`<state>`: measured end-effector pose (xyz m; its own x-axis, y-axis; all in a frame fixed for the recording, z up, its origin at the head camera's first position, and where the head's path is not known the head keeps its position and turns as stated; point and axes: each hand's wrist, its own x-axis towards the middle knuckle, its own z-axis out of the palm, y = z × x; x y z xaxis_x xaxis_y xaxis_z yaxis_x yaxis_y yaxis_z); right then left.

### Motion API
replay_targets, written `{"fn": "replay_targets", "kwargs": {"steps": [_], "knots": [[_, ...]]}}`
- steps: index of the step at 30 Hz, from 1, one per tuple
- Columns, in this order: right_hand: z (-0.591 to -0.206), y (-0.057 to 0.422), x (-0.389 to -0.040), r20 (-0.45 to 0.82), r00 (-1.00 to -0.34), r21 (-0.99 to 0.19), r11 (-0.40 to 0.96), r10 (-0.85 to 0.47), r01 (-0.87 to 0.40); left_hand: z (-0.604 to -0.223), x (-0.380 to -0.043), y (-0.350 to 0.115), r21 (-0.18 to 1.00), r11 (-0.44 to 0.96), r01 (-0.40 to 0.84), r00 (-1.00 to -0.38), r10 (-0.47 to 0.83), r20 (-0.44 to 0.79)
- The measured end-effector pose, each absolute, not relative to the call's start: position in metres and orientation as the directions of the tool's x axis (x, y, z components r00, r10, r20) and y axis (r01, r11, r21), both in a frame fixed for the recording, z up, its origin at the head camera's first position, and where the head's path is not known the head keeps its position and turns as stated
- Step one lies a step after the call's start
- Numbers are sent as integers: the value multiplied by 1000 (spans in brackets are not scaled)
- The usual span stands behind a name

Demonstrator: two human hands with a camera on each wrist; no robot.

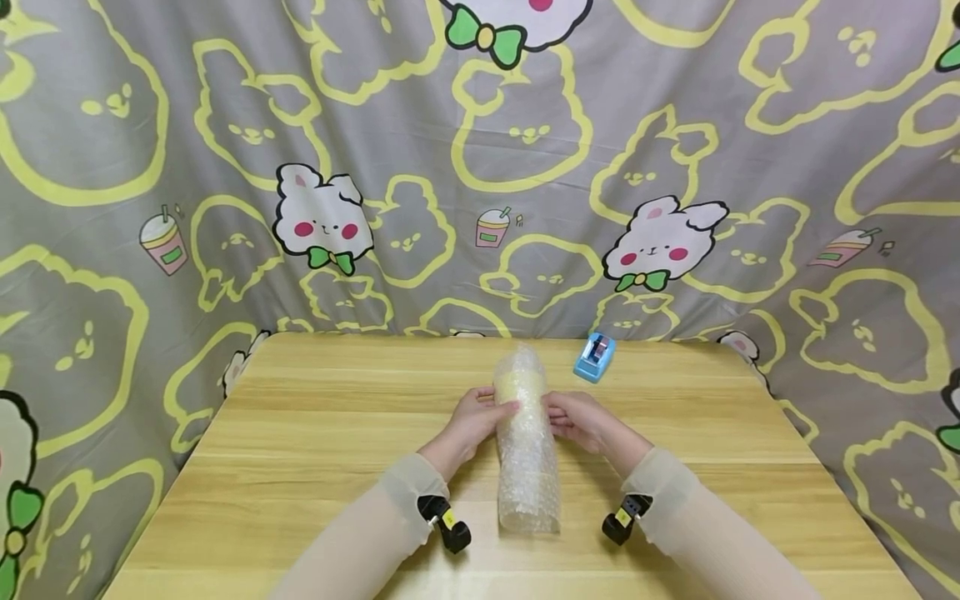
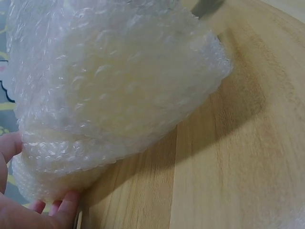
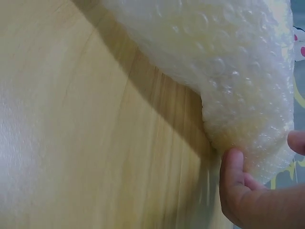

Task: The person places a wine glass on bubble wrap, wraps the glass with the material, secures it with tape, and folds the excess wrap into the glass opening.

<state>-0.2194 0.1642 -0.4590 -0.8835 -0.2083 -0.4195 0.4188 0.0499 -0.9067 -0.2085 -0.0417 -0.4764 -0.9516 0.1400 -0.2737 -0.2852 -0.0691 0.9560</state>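
A long bundle of clear bubble wrap [image 1: 527, 475] lies lengthwise over the middle of the table, something pale yellow showing faintly through its layers. From its left side my left hand [image 1: 474, 423] grips it, thumb on top and fingers around the edge. My right hand [image 1: 583, 419] holds the opposite side at about the same height. In the left wrist view the wrap [image 2: 119, 71] fills the upper left, with fingertips curled at its lower end. The right wrist view shows thumb and fingers of the right hand [image 3: 257, 202] on either side of the wrap [image 3: 248, 95].
A blue pencil sharpener [image 1: 595, 358] with a clear window stands near the table's back edge, right of the bundle. The wooden table [image 1: 315, 433] ends at a grey curtain [image 1: 420, 125] with cartoon prints, which surrounds it at the back and sides.
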Motion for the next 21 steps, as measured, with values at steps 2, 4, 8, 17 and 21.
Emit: {"fn": "replay_targets", "kwargs": {"steps": [2,4,8,17,21], "knots": [[-458,166,-220,-411,-885,-911,61,-220,408,-476,-209,-42,956,-62,-287,-951,135,-277],[-458,169,-222,-406,-884,-914,75,-232,400,-476,-209,-41,956,-54,-290,-951,131,-281],[-469,184,-237,-384,-887,-923,82,-257,376,-476,-209,-41,953,-46,-300,-948,126,-292],[-434,205,-247,-365,-917,-922,197,-163,332,-478,-210,-41,957,-22,-291,-951,113,-286],[-415,210,-251,-378,-924,-889,301,-57,345,-477,-209,-39,960,-17,-279,-957,94,-276]]}}
